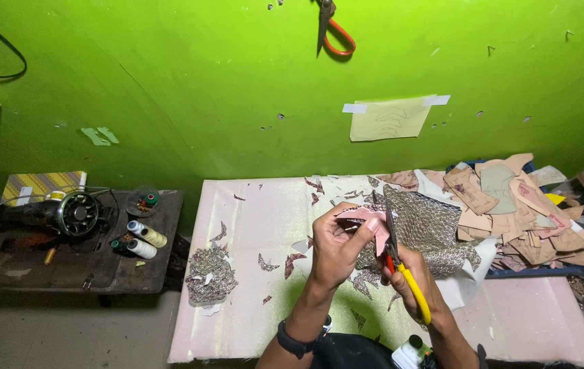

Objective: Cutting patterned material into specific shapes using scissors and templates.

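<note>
Left hand (pixel 336 247) pinches pink pattern piece (pixel 367 220) with glitter fabric (pixel 423 229), raised over bench (pixel 251 225). Right hand (pixel 411 277) closed round yellow-handled scissors (pixel 396 263), blades at piece edge. Step: trimming along outline, mid-cut. Next move likely calls for turning piece, keeping blades on contour.
</note>
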